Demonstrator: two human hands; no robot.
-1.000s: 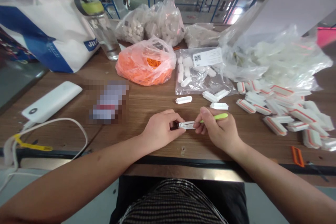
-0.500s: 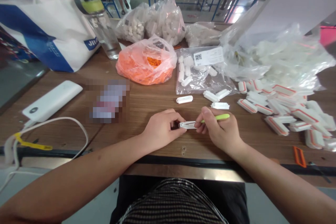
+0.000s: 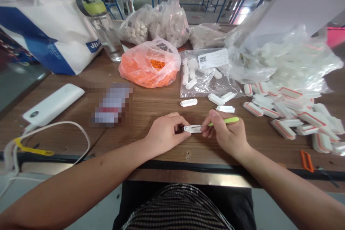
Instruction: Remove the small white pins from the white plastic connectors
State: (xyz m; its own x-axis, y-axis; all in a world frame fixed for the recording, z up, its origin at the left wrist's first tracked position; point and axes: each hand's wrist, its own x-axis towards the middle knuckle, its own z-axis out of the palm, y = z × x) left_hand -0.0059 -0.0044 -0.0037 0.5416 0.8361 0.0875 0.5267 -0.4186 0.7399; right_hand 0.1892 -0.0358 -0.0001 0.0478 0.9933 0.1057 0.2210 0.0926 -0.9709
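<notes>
Between my hands, low over the wooden table, is a small white plastic part [image 3: 192,129] with a row of dark marks along its side. My left hand [image 3: 168,131] pinches its left end between thumb and fingers. In my right hand [image 3: 225,127] is a thin tool with a lime-green handle [image 3: 231,119]; its narrow metal tip reaches to the white part. The fingers of that hand also lie close to the part's right end. Just beyond, a loose white plastic piece [image 3: 189,102] lies flat, and another white piece [image 3: 225,109] sits nearer my right hand.
Many white pieces with orange edging [image 3: 283,124] are heaped at right, near an orange frame [image 3: 307,161]. Behind lie a bag of orange parts [image 3: 149,68] and a clear labelled bag [image 3: 210,79]. A power bank [image 3: 54,104], bottle [image 3: 107,36] and blurred rectangular object [image 3: 111,104] stand left.
The green-handled tool has shifted slightly to the right, its tip drawn back along the white part. My left hand keeps its hold. In the background a person's legs have moved.
</notes>
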